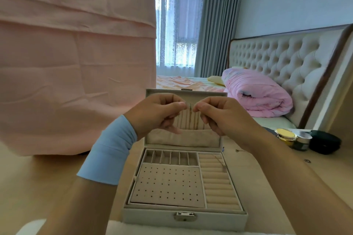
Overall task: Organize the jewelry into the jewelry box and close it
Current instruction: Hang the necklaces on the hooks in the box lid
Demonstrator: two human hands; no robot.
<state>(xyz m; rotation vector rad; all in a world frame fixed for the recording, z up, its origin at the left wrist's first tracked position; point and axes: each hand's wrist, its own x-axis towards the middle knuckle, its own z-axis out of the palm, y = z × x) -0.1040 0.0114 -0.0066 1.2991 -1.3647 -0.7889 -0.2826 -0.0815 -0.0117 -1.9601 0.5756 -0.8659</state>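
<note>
A grey jewelry box (184, 217) stands open on the table, its lid (183, 140) upright. Both hands are raised in front of the lid. My left hand (155, 113) and my right hand (219, 114) each pinch an end of a thin necklace chain (190, 108), fingertips nearly touching. Several thin chains hang inside the lid behind them. Another chain (219, 161) lies across the ring rolls at the box's right. The perforated earring pad (168, 185) and the small compartments behind it look bare. A small piece of jewelry (237, 150) and another (307, 161) lie on the table to the right.
A gold-lidded jar (285, 135), a dark jar (301, 142) and a black case (324, 142) stand at the table's right. A pink cloth (76, 53) hangs at the left behind the table. A bed with a rolled pink quilt (256, 93) is beyond.
</note>
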